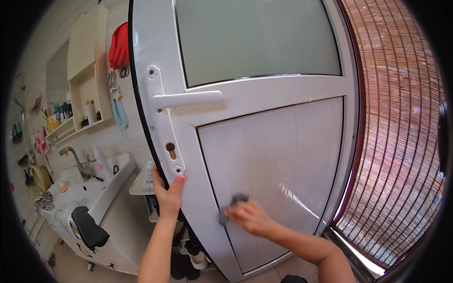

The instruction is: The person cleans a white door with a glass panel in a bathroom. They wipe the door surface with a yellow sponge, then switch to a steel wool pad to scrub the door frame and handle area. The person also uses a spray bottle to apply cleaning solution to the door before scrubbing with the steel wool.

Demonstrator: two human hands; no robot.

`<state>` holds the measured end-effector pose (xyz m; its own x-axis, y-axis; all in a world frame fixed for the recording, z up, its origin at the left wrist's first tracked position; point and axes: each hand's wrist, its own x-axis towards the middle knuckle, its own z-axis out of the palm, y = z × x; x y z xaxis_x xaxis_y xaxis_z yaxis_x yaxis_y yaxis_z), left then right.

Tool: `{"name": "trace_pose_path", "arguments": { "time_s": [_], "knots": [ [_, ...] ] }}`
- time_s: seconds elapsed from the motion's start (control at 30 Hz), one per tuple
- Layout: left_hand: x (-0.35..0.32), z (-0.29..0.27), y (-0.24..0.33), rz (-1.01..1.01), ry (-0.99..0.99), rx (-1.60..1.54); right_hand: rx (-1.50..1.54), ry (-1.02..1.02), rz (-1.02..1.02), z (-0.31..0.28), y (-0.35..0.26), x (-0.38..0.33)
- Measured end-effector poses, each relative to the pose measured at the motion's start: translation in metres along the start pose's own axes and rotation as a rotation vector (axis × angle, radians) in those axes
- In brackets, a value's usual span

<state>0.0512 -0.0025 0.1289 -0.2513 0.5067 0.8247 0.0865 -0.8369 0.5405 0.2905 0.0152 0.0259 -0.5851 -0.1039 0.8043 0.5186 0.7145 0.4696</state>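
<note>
A white door (pixel 269 146) with a frosted upper pane stands in front of me. My left hand (pixel 167 193) holds its left edge just below the lock plate, thumb on the front face and fingers round the edge. My right hand (pixel 250 217) is closed on a dark grey cloth (pixel 240 197), pressed to the lower panel near its left border. Motion blurs the hand and cloth, so the cloth's exact shape is unclear. Wet-looking streaks mark the panel to the right of that hand. Above my left hand is a white lever handle (pixel 188 99).
To the left, a white sink (pixel 120 165) has a faucet (pixel 75 160) and a dark cloth item (pixel 88 228) over its front edge. Red gloves (pixel 119 46) hang on the wall. A slatted blind (pixel 396 141) hangs at right. Shoes (pixel 184 266) sit low behind the door edge.
</note>
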Motion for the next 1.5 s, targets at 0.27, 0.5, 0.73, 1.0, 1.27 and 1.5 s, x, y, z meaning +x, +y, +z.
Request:
{"name": "trace_pose_path", "arguments": {
  "time_s": [0.27, 0.5, 0.73, 1.0, 1.27, 1.5],
  "knots": [
    [-0.001, 0.004, 0.005, 0.021, -0.001, -0.021, 0.111, 0.175, 0.123, 0.006, 0.005, 0.026],
    [0.003, 0.0, 0.002, -0.02, 0.033, 0.095, 0.19, 0.056, -0.019, -0.008, 0.03, 0.031],
    [0.005, -0.003, 0.011, -0.154, 0.035, 0.156, 0.331, 0.166, 0.122, 0.012, 0.03, 0.034],
    [0.006, -0.002, 0.008, -0.195, 0.114, 0.205, 0.312, 0.18, 0.032, -0.006, 0.057, 0.036],
    [0.006, 0.012, 0.012, -0.217, 0.093, 0.159, 0.304, 0.094, -0.011, 0.007, 0.04, -0.039],
    [0.0, 0.0, 0.01, -0.186, 0.127, 0.132, 0.21, 0.389, 0.068, -0.032, 0.107, 0.083]
  ]
}}
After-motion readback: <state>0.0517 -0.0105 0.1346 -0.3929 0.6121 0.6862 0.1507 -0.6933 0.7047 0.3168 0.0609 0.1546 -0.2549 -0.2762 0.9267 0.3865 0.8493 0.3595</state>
